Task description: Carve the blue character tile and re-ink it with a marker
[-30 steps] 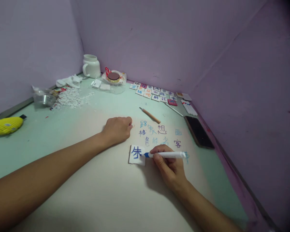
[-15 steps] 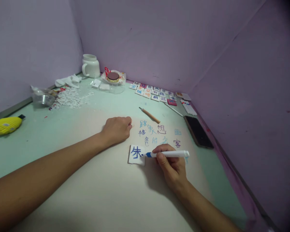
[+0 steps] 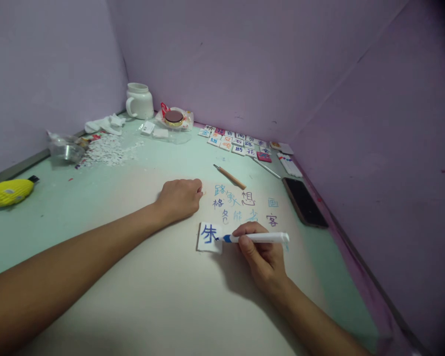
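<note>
My right hand (image 3: 261, 257) grips a white marker (image 3: 259, 238) with a blue tip, laid nearly flat and pointing left. The tip touches the right edge of a small white tile (image 3: 209, 237) that bears a blue character. My left hand (image 3: 180, 198) rests on the table as a loose fist just above and to the left of the tile, holding nothing I can see. Several characters in blue and purple ink (image 3: 241, 202) are written straight on the tabletop beyond the tile.
A black phone (image 3: 304, 201) lies at right near the wall. A wooden-handled tool (image 3: 230, 176), rows of lettered tiles (image 3: 235, 142), white sticks (image 3: 289, 165), a white mug (image 3: 139, 101), a bagged tin (image 3: 174, 117), white scraps (image 3: 109, 148) and a yellow object (image 3: 8, 192) sit around.
The marker shifted slightly over the tile's right edge, its tail swinging a little. The left hand stayed still.
</note>
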A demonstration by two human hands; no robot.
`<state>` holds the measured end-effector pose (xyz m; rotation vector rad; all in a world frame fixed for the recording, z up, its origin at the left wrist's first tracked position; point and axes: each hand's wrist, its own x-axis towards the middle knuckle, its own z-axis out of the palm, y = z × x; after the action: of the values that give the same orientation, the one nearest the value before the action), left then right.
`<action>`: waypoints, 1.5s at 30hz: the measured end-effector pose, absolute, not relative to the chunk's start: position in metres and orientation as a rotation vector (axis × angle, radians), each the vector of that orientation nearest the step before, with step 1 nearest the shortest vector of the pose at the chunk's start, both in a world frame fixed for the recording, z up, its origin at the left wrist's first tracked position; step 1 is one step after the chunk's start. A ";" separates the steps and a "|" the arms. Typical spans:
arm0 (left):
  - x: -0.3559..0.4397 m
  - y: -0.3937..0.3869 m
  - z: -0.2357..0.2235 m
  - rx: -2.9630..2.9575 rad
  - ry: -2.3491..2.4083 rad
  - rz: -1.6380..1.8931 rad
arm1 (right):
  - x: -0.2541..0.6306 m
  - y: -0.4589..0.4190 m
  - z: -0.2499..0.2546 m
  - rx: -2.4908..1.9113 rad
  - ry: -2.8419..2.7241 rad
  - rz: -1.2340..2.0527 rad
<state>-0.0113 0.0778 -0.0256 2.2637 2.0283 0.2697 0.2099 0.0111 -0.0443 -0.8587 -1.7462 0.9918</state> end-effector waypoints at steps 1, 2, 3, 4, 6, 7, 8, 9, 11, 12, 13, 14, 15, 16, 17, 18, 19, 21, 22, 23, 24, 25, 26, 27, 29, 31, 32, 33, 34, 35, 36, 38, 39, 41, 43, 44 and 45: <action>-0.011 0.078 -0.025 2.262 2.030 0.268 | 0.210 0.011 -0.044 -0.861 -1.765 0.983; -0.011 0.078 -0.025 2.260 2.031 0.267 | 0.210 0.011 -0.043 -0.865 -1.782 0.973; -0.010 0.078 -0.025 2.258 2.032 0.266 | 0.210 0.011 -0.042 -0.868 -1.795 0.964; -0.010 0.078 -0.024 2.256 2.032 0.265 | 0.209 0.011 -0.041 -0.869 -1.801 0.961; -0.010 0.077 -0.024 2.252 2.032 0.262 | 0.209 0.011 -0.040 -0.881 -1.768 0.967; -0.011 0.077 -0.024 2.250 2.030 0.260 | 0.209 0.011 -0.040 -0.892 -1.734 0.969; -0.012 0.078 -0.024 2.248 2.029 0.256 | 0.209 0.012 -0.041 -0.907 -1.695 0.969; -0.013 0.078 -0.023 2.245 2.029 0.251 | 0.209 0.012 -0.041 -0.921 -1.656 0.966; -0.016 0.080 -0.023 2.235 2.038 0.236 | 0.208 0.013 -0.041 -0.944 -1.603 0.960; -0.018 0.081 -0.022 2.227 2.048 0.226 | 0.208 0.014 -0.042 -0.951 -1.590 0.960; -0.020 0.082 -0.022 2.219 2.057 0.216 | 0.208 0.015 -0.042 -0.958 -1.578 0.962; -0.022 0.084 -0.021 2.213 2.064 0.208 | 0.208 0.016 -0.041 -0.962 -1.569 0.966; -0.023 0.085 -0.021 2.209 2.067 0.202 | 0.209 0.017 -0.041 -0.968 -1.562 0.964; -0.023 0.086 -0.020 2.207 2.066 0.197 | 0.209 0.018 -0.041 -0.979 -1.555 0.957; -0.023 0.088 -0.020 2.206 2.061 0.193 | 0.210 0.019 -0.040 -0.992 -1.549 0.946; -0.022 0.089 -0.020 2.205 2.057 0.190 | 0.210 0.020 -0.039 -1.007 -1.543 0.933; -0.022 0.090 -0.019 2.201 2.053 0.188 | 0.210 0.021 -0.038 -1.021 -1.537 0.918; -0.020 0.092 -0.020 2.185 2.049 0.183 | 0.209 0.023 -0.035 -1.054 -1.534 0.891; -0.019 0.093 -0.020 2.176 2.049 0.183 | 0.207 0.023 -0.034 -1.064 -1.534 0.886; -0.018 0.093 -0.021 2.168 2.050 0.184 | 0.205 0.023 -0.033 -1.073 -1.534 0.884; -0.018 0.094 -0.021 2.162 2.052 0.188 | 0.203 0.022 -0.032 -1.078 -1.533 0.888; -0.018 0.094 -0.022 2.159 2.054 0.193 | 0.200 0.021 -0.031 -1.078 -1.528 0.895; -0.018 0.095 -0.022 2.159 2.056 0.199 | 0.197 0.019 -0.031 -1.076 -1.519 0.906; -0.018 0.095 -0.022 2.161 2.056 0.205 | 0.195 0.018 -0.032 -1.075 -1.508 0.918; -0.019 0.094 -0.023 2.170 2.054 0.217 | 0.193 0.015 -0.035 -1.077 -1.498 0.905; -0.020 0.094 -0.022 2.183 2.049 0.227 | 0.192 0.013 -0.039 -1.050 -1.521 0.856; -0.020 0.093 -0.022 2.191 2.046 0.231 | 0.192 0.012 -0.041 -1.023 -1.544 0.832; -0.020 0.093 -0.022 2.197 2.044 0.234 | 0.192 0.011 -0.042 -0.992 -1.571 0.816; -0.021 0.093 -0.022 2.203 2.042 0.237 | 0.192 0.010 -0.043 -0.966 -1.596 0.811; -0.021 0.093 -0.022 2.207 2.041 0.239 | 0.191 0.010 -0.044 -0.953 -1.615 0.814; -0.021 0.094 -0.022 2.211 2.041 0.242 | 0.191 0.009 -0.044 -0.953 -1.629 0.817; -0.021 0.094 -0.023 2.213 2.043 0.246 | 0.190 0.009 -0.042 -0.971 -1.656 0.803; -0.021 0.094 -0.023 2.212 2.043 0.249 | 0.190 0.009 -0.042 -0.981 -1.672 0.780; -0.021 0.094 -0.023 2.208 2.043 0.253 | 0.190 0.009 -0.040 -0.980 -1.717 0.719; -0.020 0.094 -0.023 2.200 2.044 0.256 | 0.190 0.010 -0.039 -0.969 -1.748 0.668; -0.020 0.094 -0.023 2.195 2.045 0.258 | 0.191 0.010 -0.039 -0.969 -1.754 0.660; -0.020 0.094 -0.023 2.189 2.047 0.258 | 0.191 0.011 -0.040 -0.973 -1.757 0.660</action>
<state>-0.0198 0.0943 -0.0231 2.1893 2.0472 0.2584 0.1912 0.0105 -0.0398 -0.9730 -1.7571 0.6605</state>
